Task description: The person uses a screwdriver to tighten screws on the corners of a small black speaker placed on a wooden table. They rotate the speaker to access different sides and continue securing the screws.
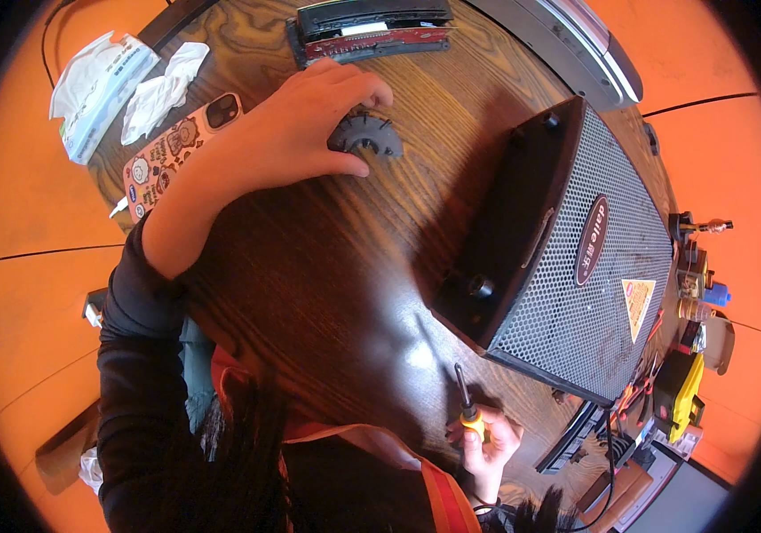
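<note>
Your left hand (305,124) arches, thumb and fingers apart, around a dark curved piece (370,136) at its 3 o'clock on the desk (309,266); your right hand (496,437), farther off, grips a yellow-handled screwdriver (467,406) pointing between 11 and 12. A black speaker (567,284) sits at 1 o'clock from it, long axis 1 to 7.

At lower right, the right hand (491,444) grips a screwdriver (471,421). At upper centre, the left hand (296,124) curves around a dark part (369,136).
</note>
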Tool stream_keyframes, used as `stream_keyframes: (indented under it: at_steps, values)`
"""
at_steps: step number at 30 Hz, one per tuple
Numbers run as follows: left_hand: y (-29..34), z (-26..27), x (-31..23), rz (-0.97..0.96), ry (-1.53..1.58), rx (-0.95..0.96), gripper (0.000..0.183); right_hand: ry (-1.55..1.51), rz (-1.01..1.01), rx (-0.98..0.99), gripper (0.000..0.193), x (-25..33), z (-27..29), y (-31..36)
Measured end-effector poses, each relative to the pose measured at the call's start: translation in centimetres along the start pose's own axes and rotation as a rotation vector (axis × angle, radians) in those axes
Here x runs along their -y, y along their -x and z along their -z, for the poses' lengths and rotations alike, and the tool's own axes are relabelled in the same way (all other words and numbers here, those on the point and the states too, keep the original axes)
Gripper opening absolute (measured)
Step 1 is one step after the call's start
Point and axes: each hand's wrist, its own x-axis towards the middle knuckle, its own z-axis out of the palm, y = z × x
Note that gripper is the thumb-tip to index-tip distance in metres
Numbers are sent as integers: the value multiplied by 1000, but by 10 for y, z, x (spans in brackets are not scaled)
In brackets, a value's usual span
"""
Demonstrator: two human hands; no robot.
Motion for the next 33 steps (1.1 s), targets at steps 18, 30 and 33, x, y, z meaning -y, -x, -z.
stream_keyframes:
  at_steps: [18, 30, 33]
  values:
    - [-4, 4, 0, 7, 27, -76, 57, 43, 158, 54, 26, 4, -3, -16]
    - [-13, -20, -6, 78, 106, -640, 38, 284, 518, -580, 20, 18, 10, -5]
    - [-14, -24, -7, 14, -88, -664, 34, 160, 365, -1042, 11, 13, 30, 5]
